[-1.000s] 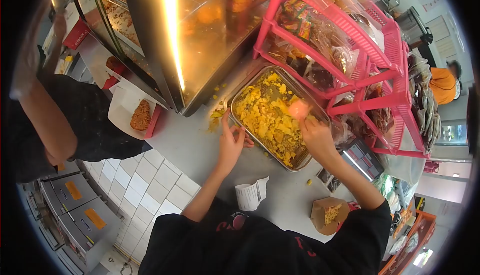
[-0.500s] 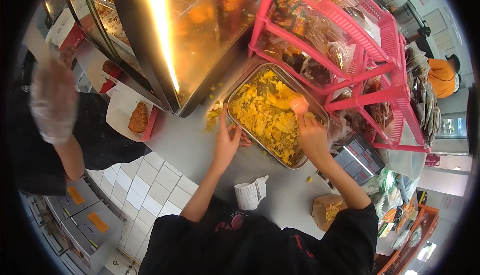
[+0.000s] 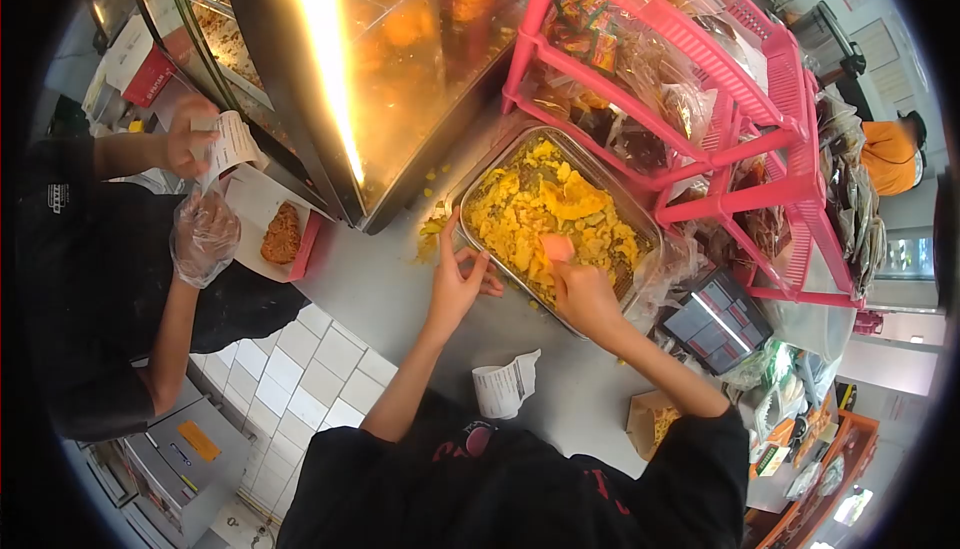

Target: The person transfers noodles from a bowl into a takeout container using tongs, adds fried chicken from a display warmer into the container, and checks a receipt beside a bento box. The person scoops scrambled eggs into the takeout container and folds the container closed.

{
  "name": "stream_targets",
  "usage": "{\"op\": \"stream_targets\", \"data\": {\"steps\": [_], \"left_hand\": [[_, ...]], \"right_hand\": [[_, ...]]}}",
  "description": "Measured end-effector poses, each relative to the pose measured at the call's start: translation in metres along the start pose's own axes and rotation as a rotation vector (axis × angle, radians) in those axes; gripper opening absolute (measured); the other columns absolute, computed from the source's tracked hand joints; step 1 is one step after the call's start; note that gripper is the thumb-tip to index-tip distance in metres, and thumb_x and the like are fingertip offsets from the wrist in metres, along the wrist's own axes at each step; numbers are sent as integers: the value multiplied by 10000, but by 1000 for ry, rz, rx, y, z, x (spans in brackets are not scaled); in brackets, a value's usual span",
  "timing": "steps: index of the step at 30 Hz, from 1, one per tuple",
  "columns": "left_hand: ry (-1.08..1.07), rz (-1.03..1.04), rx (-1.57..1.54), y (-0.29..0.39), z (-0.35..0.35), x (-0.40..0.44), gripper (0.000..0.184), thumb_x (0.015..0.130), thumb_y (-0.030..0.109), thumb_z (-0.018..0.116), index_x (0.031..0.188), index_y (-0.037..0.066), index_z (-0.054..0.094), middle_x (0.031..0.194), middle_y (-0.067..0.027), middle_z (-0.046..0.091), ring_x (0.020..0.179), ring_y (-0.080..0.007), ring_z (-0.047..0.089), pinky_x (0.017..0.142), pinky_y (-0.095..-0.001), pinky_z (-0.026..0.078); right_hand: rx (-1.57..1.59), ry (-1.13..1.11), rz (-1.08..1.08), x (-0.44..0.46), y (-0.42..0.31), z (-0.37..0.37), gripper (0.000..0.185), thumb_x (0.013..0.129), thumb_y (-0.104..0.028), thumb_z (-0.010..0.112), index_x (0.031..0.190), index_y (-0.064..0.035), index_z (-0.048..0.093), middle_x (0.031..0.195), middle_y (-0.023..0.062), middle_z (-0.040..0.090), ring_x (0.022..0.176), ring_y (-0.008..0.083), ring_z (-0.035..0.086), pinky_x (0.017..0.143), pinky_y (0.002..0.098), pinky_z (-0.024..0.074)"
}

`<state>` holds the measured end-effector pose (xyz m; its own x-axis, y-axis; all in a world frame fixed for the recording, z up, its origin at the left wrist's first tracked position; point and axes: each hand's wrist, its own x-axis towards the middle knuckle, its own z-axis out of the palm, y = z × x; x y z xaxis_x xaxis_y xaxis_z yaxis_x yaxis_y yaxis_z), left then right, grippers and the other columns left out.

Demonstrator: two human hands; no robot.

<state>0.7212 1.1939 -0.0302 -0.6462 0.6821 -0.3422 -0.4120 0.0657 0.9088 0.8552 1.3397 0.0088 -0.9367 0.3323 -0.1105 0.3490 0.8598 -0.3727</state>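
A metal tray [image 3: 497, 151] of crumbled yellow food [image 3: 520, 211] sits on the counter in front of me. My left hand [image 3: 460, 279] grips its left edge near the corner, with one finger stretched along the rim. Over the tray's near side, my right hand [image 3: 585, 296] is closed round a pinkish-orange spatula [image 3: 556, 247], whose blade is down in the yellow food. The handle is mostly hidden inside my fist. Yellow crumbs [image 3: 432, 229] lie on the counter beside the tray's left corner.
A curled paper receipt [image 3: 498, 389] and an open box of food [image 3: 655, 424] lie nearer me. Pink shelving [image 3: 690, 159] and a lit display cabinet [image 3: 400, 99] stand behind. At left, a co-worker's hands [image 3: 205, 234], one gloved, hold a receipt beside boxed fried chicken [image 3: 282, 233].
My right hand has moved the spatula left and nearer me through the food. My left hand stays at the tray. The co-worker's hands have come together with a receipt.
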Motion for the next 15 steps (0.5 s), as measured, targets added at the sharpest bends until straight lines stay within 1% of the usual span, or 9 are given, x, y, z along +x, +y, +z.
{"op": "stream_targets", "data": {"steps": [2, 3, 5, 7, 9, 11, 12, 14, 15], "left_hand": [[-1, -23, 1, 3, 0, 1, 684, 897, 94, 503, 1410, 224, 69, 749, -92, 569, 550, -177, 611, 469, -282, 527], [-4, -39, 17, 4, -2, 1, 681, 896, 108, 509, 1407, 223, 74, 755, -93, 578, 533, -174, 607, 448, -270, 510], [-3, -56, 41, 5, -4, 0, 678, 896, 122, 515, 1405, 222, 79, 760, -94, 587, 515, -172, 602, 427, -259, 492], [-16, -44, 80, 5, -4, 0, 686, 889, 179, 542, 1399, 220, 84, 787, -95, 606, 503, -164, 595, 395, -235, 461], [-4, -46, 106, 6, -3, -1, 683, 891, 169, 537, 1400, 217, 84, 770, -97, 610, 501, -164, 599, 395, -234, 457], [10, -45, 126, 6, -2, 0, 680, 893, 159, 532, 1402, 215, 85, 753, -100, 615, 500, -163, 602, 394, -234, 452], [7, -45, 134, 6, -3, 0, 683, 893, 163, 533, 1403, 212, 81, 755, -99, 617, 500, -164, 605, 392, -234, 451], [12, -46, 140, 4, -5, 0, 686, 893, 167, 533, 1404, 209, 78, 757, -99, 619, 501, -165, 607, 389, -233, 449], [-1, -36, 147, 4, -6, 1, 675, 894, 166, 531, 1404, 209, 89, 774, -102, 622, 514, -164, 611, 399, -235, 453]], "right_hand": [[320, 100, 123, 13, -16, 1, 128, 804, -93, 546, 771, 24, 589, 652, 221, 561, 570, 370, 557, 510, 423, 431], [322, 100, 124, 20, -19, 9, 128, 804, -93, 546, 771, 24, 589, 652, 221, 561, 570, 370, 557, 510, 423, 431], [307, 194, 31, 35, -22, 25, 152, 815, -100, 546, 777, 35, 604, 640, 221, 558, 569, 364, 558, 507, 414, 418], [380, 174, 42, 48, -25, 25, 152, 818, -100, 543, 806, 32, 618, 623, 215, 553, 547, 344, 554, 501, 394, 410], [448, 150, 50, 61, -27, 21, 159, 820, -99, 540, 836, 29, 631, 605, 210, 548, 525, 323, 550, 494, 374, 401], [645, 156, 128, 72, -26, 17, 179, 829, -114, 544, 908, 9, 647, 533, 160, 508, 464, 195, 494, 466, 308, 360], [645, 155, 123, 76, -23, 18, 179, 829, -114, 544, 908, 9, 647, 533, 160, 508, 464, 195, 494, 466, 308, 360], [712, 91, 246, 79, -13, 19, 185, 840, -146, 565, 903, -7, 668, 517, 48, 469, 482, 83, 384, 453, 258, 305], [713, 86, 241, 78, -11, 18, 185, 840, -146, 565, 903, -7, 668, 517, 48, 469, 482, 83, 384, 453, 258, 305]]}}
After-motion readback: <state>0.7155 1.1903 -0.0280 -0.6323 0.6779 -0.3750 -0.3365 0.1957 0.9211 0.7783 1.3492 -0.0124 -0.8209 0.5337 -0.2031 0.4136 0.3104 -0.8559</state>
